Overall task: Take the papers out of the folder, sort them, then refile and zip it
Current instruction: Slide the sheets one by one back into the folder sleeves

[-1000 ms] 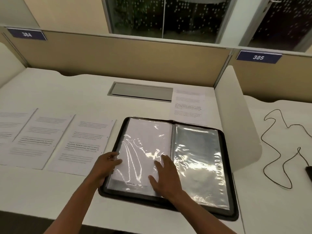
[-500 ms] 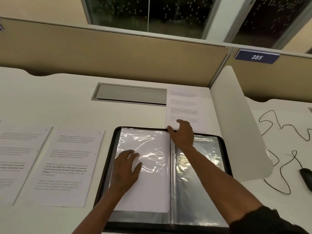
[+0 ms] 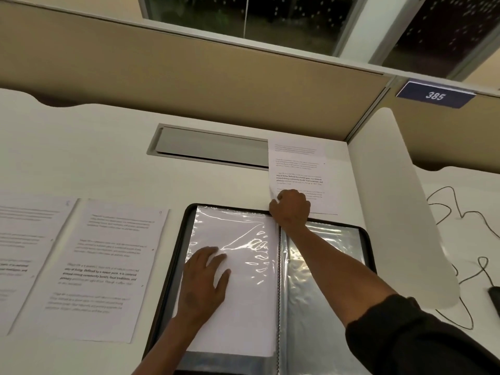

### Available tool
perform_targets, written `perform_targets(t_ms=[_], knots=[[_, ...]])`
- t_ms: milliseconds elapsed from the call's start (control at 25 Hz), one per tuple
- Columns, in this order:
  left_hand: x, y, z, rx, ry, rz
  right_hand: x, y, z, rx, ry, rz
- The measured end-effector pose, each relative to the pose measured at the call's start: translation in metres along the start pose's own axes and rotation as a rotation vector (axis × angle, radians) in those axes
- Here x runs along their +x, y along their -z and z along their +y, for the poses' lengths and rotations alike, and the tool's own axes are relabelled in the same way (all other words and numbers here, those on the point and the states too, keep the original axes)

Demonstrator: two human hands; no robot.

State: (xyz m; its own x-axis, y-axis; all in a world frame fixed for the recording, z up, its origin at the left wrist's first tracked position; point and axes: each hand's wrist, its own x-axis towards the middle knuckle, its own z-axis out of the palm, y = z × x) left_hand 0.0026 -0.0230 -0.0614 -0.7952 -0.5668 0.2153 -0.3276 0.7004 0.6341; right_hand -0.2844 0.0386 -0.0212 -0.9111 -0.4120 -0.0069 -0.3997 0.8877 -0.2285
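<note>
A black zip folder lies open on the white desk, its clear sleeves glinting. The left sleeve holds a white sheet; the right sleeve looks empty. My left hand rests flat on the left sleeve, fingers spread. My right hand reaches past the folder's top edge and is closed on the lower left corner of a printed paper lying beyond the folder. Two more printed papers, one beside the folder and one at the far left, lie flat on the desk.
A grey cable hatch is set in the desk behind the folder. A white curved divider stands to the right, a beige partition at the back. A dark cable and a black device lie on the neighbouring desk.
My right hand left the folder's left page, reached to the paper behind the folder and closed on its corner. My left hand slid from the folder's left edge onto the left sleeve.
</note>
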Motion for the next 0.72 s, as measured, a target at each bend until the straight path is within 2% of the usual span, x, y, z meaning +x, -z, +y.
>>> perform_targets(t_ms=[200,320,440,520,600,720], knots=[[0.012,0.01,0.022,-0.191,0.064,0.044,-0.006,0.011,0.0,0.252,0.103,0.214],[0.026,0.024,0.047,-0.5,0.277,0.046,-0.025,0.031,-0.009,0.399,0.227,0.356],[0.052,0.034,0.06,-0.877,0.636,-0.095,-0.081,0.048,-0.013,0.404,0.392,0.363],[0.067,0.038,0.063,-1.092,0.756,-0.197,-0.129,0.05,-0.011,0.409,0.505,0.352],[0.07,0.039,0.064,-1.194,0.781,-0.238,-0.178,0.042,-0.005,0.412,0.576,0.311],[0.057,0.041,0.068,-1.144,0.754,-0.165,-0.238,0.018,0.01,0.423,0.571,0.162]])
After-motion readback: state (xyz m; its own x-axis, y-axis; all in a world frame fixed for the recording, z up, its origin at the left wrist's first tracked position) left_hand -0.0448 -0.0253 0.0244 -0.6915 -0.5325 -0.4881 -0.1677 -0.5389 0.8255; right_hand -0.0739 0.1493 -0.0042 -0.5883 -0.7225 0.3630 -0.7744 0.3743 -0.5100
